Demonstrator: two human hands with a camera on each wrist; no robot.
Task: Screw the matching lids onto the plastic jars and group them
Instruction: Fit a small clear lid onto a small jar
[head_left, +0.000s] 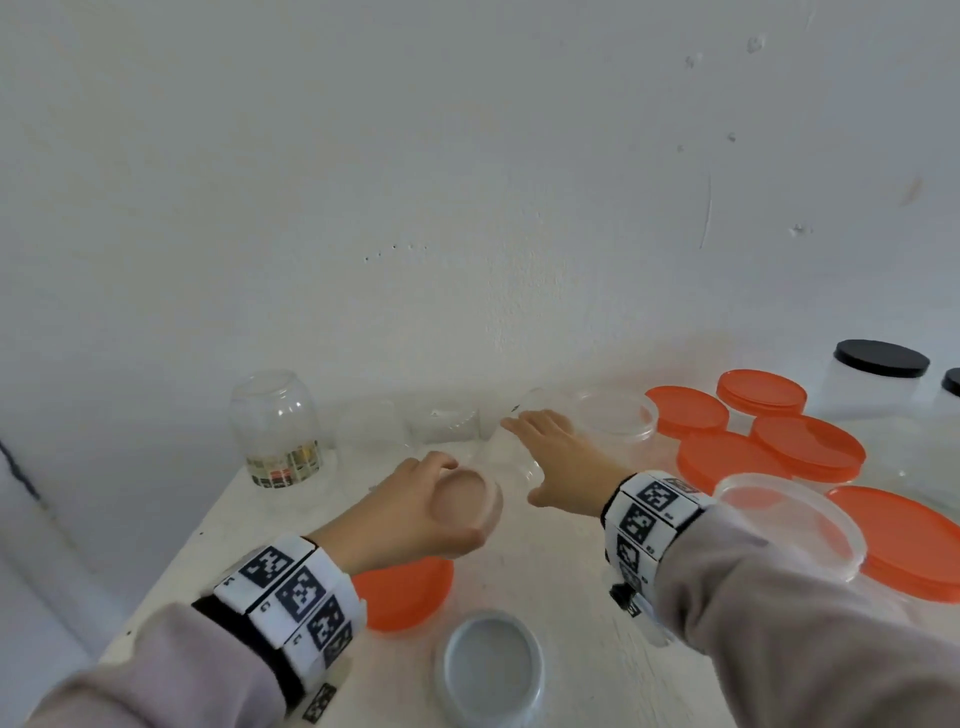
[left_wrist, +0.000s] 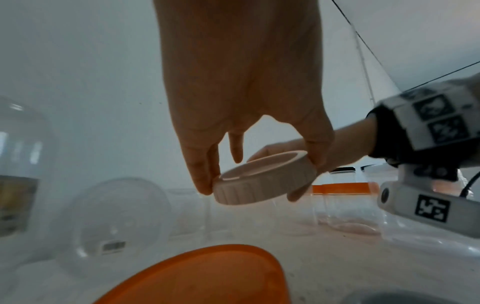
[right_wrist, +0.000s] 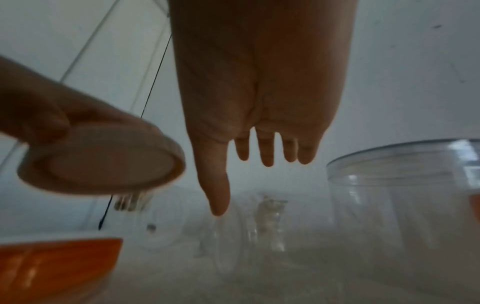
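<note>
My left hand grips a pale ribbed screw lid by its rim, thumb on one side and fingers on the other. It holds the lid tilted above the table, as the left wrist view shows. Just right of it, a clear plastic jar lies on its side. My right hand is spread over that jar with straight fingers and the thumb stretched out. I cannot tell whether it touches the jar.
An upturned labelled jar stands at the back left, with more clear jars along the wall. Several orange lids and clear tubs fill the right side. Black-lidded jars stand far right. An orange lid and a grey lid lie near me.
</note>
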